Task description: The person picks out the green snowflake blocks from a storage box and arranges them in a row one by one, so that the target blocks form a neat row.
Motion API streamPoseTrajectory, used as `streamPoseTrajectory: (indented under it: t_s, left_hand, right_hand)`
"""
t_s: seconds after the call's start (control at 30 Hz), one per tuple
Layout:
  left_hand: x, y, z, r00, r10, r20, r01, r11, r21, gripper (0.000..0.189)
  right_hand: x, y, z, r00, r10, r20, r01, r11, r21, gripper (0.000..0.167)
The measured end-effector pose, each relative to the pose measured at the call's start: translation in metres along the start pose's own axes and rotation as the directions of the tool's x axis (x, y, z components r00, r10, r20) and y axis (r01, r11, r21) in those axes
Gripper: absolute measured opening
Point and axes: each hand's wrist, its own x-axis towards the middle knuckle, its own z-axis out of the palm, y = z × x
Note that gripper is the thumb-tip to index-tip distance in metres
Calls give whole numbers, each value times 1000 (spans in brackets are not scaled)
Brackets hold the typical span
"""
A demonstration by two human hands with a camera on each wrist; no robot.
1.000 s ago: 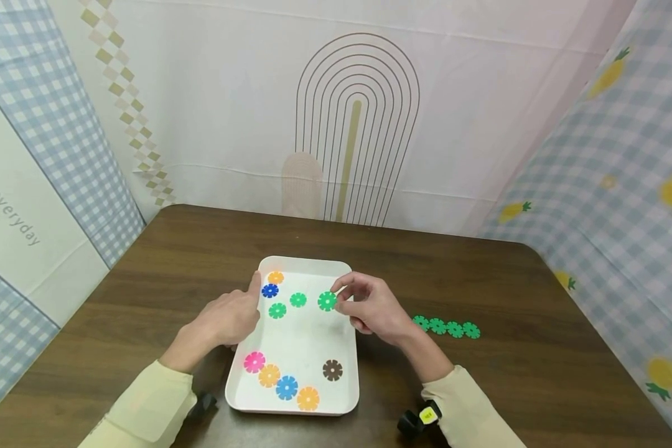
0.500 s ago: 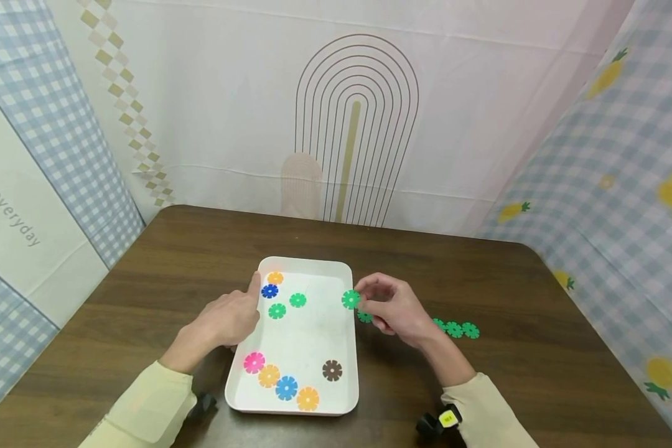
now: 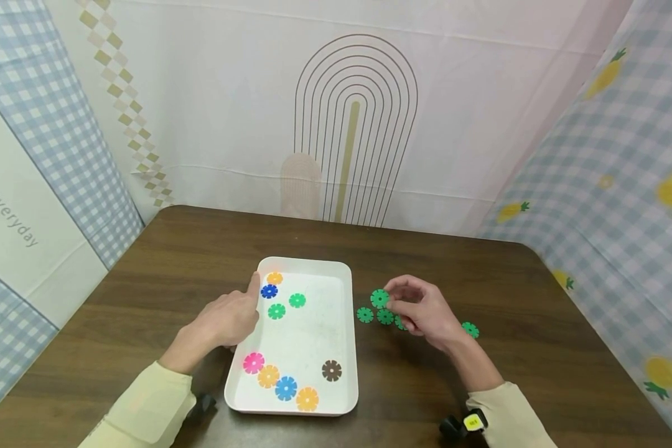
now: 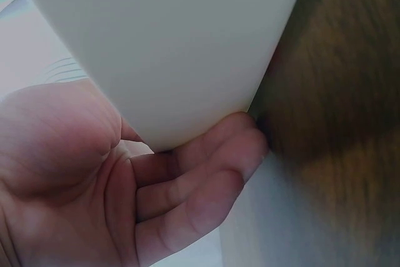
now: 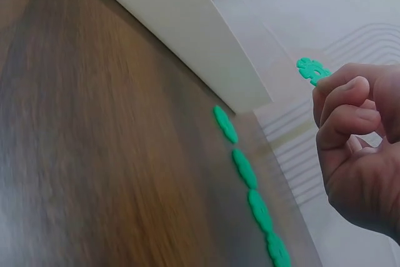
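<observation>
My left hand [image 3: 231,317] grips the left side of a white tray [image 3: 305,342]. Its index finger lies along the rim, while the other fingers curl against the outer wall, as the left wrist view shows; the thumb is hidden. Right of the tray, my right hand [image 3: 425,311] pinches a green notched snowflake disc [image 3: 379,298] between thumb and index finger, above the table. A row of similar green discs [image 3: 365,315] lies below it, partly covered by the hand; the right wrist view shows them lying flat.
In the tray lie two green discs [image 3: 277,311], a dark blue disc [image 3: 269,291], a brown disc [image 3: 331,371], and pink, light blue and orange discs [image 3: 307,399]. The brown wooden table [image 3: 537,348] ends at a white curtain [image 3: 229,112].
My right hand has carried the green disc rightward, out from over the tray to above the row. More of the row's left end shows. The left hand and tray stay still.
</observation>
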Motion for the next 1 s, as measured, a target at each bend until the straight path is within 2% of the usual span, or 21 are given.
streamPoseTrajectory:
  t_s: [0.37, 0.67, 0.8, 0.87, 1.0]
  left_hand:
    - [-1, 0, 0, 1000, -1, 3, 1, 1000, -3, 85]
    - [0, 0, 0, 1000, 2, 5, -2, 1000, 10, 86]
    - [0, 1, -1, 1000, -10, 5, 10, 1000, -5, 82]
    - [0, 1, 0, 1000, -23, 0, 23, 999, -24, 71]
    - [1, 1, 0, 1000, -27, 2, 27, 999, -23, 69]
  right_hand:
    - [-16, 7, -33, 996, -15, -85, 17, 999, 27, 21]
    - [-33, 15, -68, 990, -20, -140, 21, 1000, 6, 17]
    - [-41, 19, -83, 987, -14, -160, 17, 1000, 15, 16]
    - [-45, 21, -90, 985, -7, -170, 9, 1000, 7, 15]
    - [-52, 26, -102, 981, 24, -192, -29, 999, -27, 14]
